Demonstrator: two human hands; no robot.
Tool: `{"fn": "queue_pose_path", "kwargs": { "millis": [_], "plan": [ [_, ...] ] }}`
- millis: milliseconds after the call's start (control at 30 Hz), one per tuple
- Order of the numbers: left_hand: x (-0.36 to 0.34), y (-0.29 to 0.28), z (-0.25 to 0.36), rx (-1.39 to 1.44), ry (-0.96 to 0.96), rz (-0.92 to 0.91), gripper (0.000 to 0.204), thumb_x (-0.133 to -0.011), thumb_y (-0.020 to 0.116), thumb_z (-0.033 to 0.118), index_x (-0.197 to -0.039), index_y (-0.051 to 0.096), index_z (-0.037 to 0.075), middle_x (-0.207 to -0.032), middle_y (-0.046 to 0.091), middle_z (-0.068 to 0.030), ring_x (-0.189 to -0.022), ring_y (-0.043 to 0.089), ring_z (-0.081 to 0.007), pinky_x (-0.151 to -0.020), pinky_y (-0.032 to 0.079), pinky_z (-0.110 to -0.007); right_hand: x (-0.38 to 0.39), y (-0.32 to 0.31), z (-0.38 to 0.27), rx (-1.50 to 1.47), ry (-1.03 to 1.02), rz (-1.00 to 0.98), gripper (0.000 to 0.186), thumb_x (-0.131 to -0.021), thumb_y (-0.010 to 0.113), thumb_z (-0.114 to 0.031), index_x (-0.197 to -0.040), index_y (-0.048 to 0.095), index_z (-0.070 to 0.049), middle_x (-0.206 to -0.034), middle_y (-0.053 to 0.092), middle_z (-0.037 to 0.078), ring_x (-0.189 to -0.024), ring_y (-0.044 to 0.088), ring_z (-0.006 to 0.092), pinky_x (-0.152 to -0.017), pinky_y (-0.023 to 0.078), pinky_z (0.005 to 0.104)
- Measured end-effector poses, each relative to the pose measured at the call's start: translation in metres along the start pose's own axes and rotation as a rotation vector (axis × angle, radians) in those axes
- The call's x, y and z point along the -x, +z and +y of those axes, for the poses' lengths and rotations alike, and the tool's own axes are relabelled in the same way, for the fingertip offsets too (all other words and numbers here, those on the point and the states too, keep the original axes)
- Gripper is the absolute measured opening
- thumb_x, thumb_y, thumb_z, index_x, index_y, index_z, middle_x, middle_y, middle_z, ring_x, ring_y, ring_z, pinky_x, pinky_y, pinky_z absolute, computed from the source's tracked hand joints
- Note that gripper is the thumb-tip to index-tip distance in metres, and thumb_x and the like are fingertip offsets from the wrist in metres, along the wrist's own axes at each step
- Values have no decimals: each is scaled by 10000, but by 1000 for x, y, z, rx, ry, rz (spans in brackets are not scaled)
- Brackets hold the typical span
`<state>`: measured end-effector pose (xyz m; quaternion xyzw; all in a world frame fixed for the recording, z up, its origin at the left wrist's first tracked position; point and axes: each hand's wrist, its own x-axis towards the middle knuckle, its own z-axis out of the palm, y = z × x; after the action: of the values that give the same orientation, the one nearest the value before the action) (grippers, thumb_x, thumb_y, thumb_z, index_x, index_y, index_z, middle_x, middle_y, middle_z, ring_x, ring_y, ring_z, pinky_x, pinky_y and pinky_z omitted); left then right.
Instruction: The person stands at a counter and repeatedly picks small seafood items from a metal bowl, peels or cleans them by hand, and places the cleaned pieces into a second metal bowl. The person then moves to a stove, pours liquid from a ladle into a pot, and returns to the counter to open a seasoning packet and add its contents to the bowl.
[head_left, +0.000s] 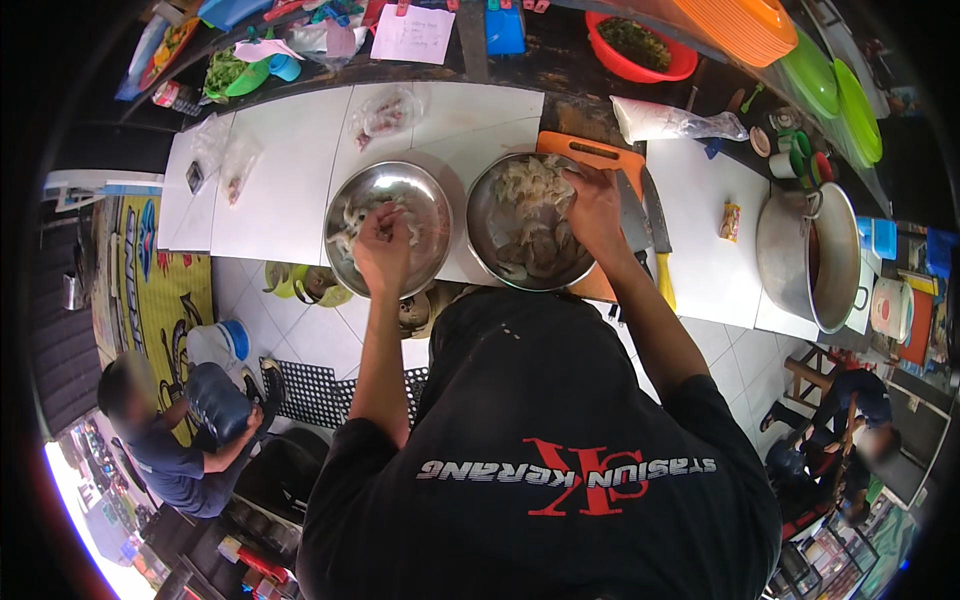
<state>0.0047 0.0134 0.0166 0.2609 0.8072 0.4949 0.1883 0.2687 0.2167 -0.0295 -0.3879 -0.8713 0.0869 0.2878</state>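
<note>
While the left hand [383, 243] reaches down into the left bowl [432, 222], its fingers bunch together over pale pieces [350, 215]; whether one is pinched, cannot tell; right hand [596, 208] at the right side of the right bowl [484, 228], fingers curled inward by a pale heap [528, 186]; fingertips partly hidden, so cannot tell if it grips food, rim or nothing; darker grey pieces [540, 254] lie in the near part of that bowl; bowls stand side by side on the white counter [280, 160], by its near edge; orange board [624, 160] and knife [656, 212] to their right.

Handling, as judged: pieces look wet, soft and slippery, light singly, apt to tear if squeezed; best scooped from beneath or loosely pinched; bowls seem stiff, smooth metal; steadiest held by the rim.
</note>
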Motion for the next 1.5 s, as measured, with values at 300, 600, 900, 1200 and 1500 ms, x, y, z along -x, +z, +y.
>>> {"fn": "queue_pose_path", "kwargs": {
  "millis": [300, 600, 900, 1200, 1500],
  "plan": [
    [10, -2, 35, -606, 253, -187, 391, -836, 705, 188, -1180, 680, 1, -1136, 705, -225, -1030, 676, -420, -919, 537, -475, 40, 9, -36, -61, -227, -352, 205, -772, 667, -89, -965, 730, -115, -996, 622, 60, -1066, 560, 292, -862, 466, 448],
    [44, 85, 40, -186, 231, -696, 365, -856, 744, 176, -1179, 687, 16, -1042, 737, -178, -962, 721, -310, -871, 570, -401, 36, -12, -48, -56, -190, -476, 227, -797, 702, -153, -1018, 689, -103, -1012, 661, 72, -1064, 582, 292, -896, 478, 439],
    [44, 91, 31, 311, -180, -928, 360, -915, 735, 144, -1233, 669, -10, -1024, 744, -111, -909, 696, -132, -791, 563, -286, 37, -55, -51, -438, 13, -369, 352, -796, 709, -25, -1145, 692, -59, -1020, 721, 140, -995, 662, 327, -864, 524, 410],
    [50, 98, 31, 172, -58, -722, 331, -892, 730, 179, -1165, 698, -6, -1006, 741, -99, -894, 699, -153, -814, 556, -307, 48, -56, -52, -1075, 726, -558, 234, -918, 692, -128, -1131, 699, -31, -913, 707, 78, -917, 681, 183, -800, 525, 357],
    [53, 92, 42, 83, -52, -759, 247, -902, 720, 190, -1079, 724, 18, -943, 753, -100, -847, 711, -155, -783, 561, -307, 29, -64, -60, -584, 204, -478, 149, -909, 664, -138, -943, 712, -1, -872, 699, 201, -864, 669, 400, -781, 519, 453]
  ]
}}
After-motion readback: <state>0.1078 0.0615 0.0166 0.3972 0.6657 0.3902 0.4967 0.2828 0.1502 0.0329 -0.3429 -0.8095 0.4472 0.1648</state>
